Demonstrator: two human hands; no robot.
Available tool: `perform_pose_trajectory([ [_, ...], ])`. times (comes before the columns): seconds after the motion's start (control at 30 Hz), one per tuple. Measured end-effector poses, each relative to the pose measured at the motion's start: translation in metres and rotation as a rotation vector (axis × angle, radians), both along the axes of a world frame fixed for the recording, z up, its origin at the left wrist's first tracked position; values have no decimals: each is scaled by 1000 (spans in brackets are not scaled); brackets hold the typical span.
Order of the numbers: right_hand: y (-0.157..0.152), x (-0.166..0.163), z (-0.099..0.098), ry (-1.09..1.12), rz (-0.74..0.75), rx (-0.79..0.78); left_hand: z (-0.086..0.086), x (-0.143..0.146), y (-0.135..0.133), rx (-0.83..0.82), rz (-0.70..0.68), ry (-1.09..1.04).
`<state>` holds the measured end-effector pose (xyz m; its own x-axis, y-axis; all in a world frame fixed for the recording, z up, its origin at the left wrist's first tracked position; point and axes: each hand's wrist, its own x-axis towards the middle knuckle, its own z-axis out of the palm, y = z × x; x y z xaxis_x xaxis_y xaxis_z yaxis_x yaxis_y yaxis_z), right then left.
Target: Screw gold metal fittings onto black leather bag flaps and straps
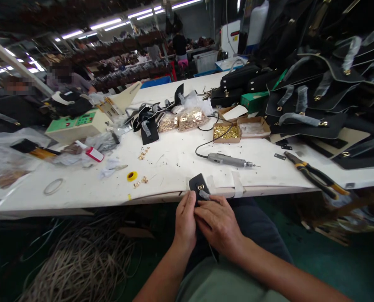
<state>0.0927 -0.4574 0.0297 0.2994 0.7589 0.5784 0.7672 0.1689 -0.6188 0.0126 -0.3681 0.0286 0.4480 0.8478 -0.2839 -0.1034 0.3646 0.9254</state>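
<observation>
At the table's front edge, a black leather bag piece carries a small gold clasp and a bit of clear plastic wrap. My left hand is closed on its left side, thumb along the edge. From the right, my right hand grips the same piece with fingers bent over it near the wrap. The lower end of the piece hangs below my hands, partly hidden by them. Beyond it on the table lies a grey electric screwdriver with its black cord, bit pointing right.
Pliers lie at the right edge, near stacked black bag pieces. A box of gold screws and bags of gold fittings stand farther back. Yellow tape, a red-labelled bottle and a control box are left. People sit beyond.
</observation>
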Motion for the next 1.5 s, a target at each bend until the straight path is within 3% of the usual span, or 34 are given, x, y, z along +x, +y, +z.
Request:
perform_pose_trajectory([
  [0.13,-8,5,5,130,69,43,5,0,2,-66,22,-14],
  [0.23,-12,30,12,179,-6,61,9,2,5,-74,-9,-49],
  [0.33,-9,64,18,52,-57,-33,14,4,4,-146,-115,-111],
  [0.5,0,96,22,-218,61,-151,17,6,2,-96,-242,-85],
  [0.7,3,106,35,-488,182,-221,17,3,2,-50,-265,18],
  [1.03,3,111,28,-546,263,-108,18,4,-1,-34,-289,2],
  [1.3,9,120,42,-735,405,-170,25,3,3,82,-349,127],
  [1.5,9,119,36,-600,309,-89,31,10,-5,-119,-241,-75],
])
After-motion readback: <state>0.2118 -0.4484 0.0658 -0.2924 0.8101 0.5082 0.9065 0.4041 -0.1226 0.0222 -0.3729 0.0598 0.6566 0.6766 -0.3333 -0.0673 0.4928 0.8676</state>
